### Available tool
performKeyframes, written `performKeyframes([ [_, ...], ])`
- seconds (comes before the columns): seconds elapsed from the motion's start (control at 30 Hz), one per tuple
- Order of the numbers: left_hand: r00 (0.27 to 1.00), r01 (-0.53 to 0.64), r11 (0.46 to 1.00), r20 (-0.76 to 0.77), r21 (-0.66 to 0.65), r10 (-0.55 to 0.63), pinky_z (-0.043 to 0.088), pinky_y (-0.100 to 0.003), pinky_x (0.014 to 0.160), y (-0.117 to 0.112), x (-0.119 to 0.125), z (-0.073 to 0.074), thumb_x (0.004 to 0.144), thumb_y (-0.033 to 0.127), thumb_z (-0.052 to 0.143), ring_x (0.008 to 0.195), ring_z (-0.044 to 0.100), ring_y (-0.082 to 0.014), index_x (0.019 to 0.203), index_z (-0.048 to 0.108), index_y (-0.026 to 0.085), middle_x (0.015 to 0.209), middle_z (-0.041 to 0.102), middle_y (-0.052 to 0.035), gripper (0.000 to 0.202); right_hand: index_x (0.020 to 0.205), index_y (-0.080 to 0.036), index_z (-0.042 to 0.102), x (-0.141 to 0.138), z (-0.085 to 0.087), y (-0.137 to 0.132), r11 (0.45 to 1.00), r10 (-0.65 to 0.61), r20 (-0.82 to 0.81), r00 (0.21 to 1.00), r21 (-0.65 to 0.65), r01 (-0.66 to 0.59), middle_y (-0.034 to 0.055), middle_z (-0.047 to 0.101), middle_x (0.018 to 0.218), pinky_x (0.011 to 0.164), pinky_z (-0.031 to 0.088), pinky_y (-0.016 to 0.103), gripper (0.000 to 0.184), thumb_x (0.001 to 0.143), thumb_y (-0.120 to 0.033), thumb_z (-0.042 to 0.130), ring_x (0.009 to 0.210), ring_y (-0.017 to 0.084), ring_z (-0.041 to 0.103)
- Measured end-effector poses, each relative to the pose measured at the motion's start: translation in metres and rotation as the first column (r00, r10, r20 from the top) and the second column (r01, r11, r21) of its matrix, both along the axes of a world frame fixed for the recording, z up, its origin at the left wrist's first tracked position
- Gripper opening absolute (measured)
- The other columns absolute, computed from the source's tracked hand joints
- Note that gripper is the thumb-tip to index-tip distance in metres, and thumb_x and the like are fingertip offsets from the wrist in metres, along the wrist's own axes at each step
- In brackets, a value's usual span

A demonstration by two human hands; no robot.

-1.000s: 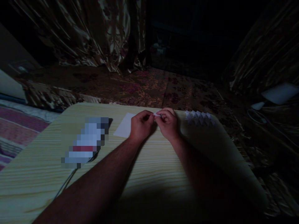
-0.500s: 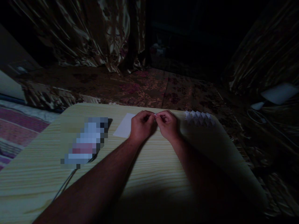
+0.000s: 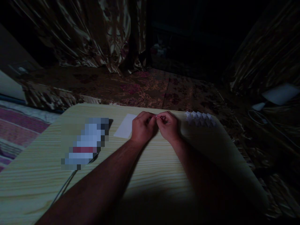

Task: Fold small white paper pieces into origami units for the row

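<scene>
At the far middle of the wooden table, my left hand (image 3: 144, 126) and my right hand (image 3: 168, 125) meet fingertip to fingertip. Both are closed in a pinch on a small piece of white paper (image 3: 156, 116), of which only a tiny bit shows between the fingers. Its shape is mostly hidden. A flat white sheet of paper (image 3: 123, 126) lies just left of my left hand, partly covered by it. To the right of my right hand, small pointed white folded-paper shapes (image 3: 200, 118) sit in two rows near the table's far edge.
A blurred-out phone-like device (image 3: 87, 140) with a cable (image 3: 62, 189) lies on the left of the table (image 3: 152, 175). Beyond the far edge is a ledge with patterned cloth (image 3: 131, 87) and curtains (image 3: 112, 34). A pale lamp-like object (image 3: 281, 94) is at the right.
My left hand's fingers have curled slightly closer over the small piece of paper and its wrist has shifted a little. The right hand stays almost in place.
</scene>
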State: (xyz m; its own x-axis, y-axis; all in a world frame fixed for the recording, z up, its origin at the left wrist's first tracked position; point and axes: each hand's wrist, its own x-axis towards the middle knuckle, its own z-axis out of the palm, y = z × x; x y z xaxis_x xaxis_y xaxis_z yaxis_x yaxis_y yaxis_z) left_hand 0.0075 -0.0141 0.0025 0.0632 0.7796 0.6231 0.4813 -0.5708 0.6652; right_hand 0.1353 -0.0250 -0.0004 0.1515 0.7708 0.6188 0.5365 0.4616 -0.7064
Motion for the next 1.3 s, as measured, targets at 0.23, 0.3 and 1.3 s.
performKeyframes([
  [0.23,1.0,0.004,1.0,-0.012,0.017,-0.004,0.044,-0.025,0.068,0.0003,-0.0001,-0.0008,0.083,0.025,0.056,0.073,0.058,-0.0146,0.08,0.068,0.018,0.076,0.066,-0.0033,0.015,0.074,-0.02,0.061,0.0,-0.0005,0.0005,0.999,0.01,-0.001,1.0,0.031,-0.01,-0.0003,0.059,0.073,0.065,0.044,0.026,0.009,0.08,-0.017,0.053,0.068,0.013,0.054],
  [0.3,1.0,0.005,1.0,-0.017,0.019,-0.004,0.044,-0.025,0.068,0.0002,-0.0002,-0.001,0.083,0.025,0.056,0.072,0.058,-0.0146,0.08,0.068,0.018,0.077,0.066,-0.0034,0.014,0.073,-0.02,0.06,0.0002,0.0007,0.0001,1.0,0.011,0.01,1.0,0.025,-0.011,-0.0003,0.059,0.073,0.064,0.044,0.026,0.01,0.079,-0.017,0.053,0.068,0.013,0.053],
  [1.3,0.981,0.054,0.98,0.193,-0.192,-0.017,0.047,-0.023,0.065,0.001,0.004,-0.0014,0.081,0.031,0.058,0.067,0.061,-0.0129,0.082,0.069,0.017,0.076,0.07,-0.0016,0.018,0.08,-0.021,0.064,0.0015,-0.0049,0.004,0.998,0.03,-0.06,0.998,-0.046,-0.033,0.0012,0.065,0.078,0.067,0.048,0.026,0.011,0.082,-0.023,0.054,0.073,0.014,0.059],
])
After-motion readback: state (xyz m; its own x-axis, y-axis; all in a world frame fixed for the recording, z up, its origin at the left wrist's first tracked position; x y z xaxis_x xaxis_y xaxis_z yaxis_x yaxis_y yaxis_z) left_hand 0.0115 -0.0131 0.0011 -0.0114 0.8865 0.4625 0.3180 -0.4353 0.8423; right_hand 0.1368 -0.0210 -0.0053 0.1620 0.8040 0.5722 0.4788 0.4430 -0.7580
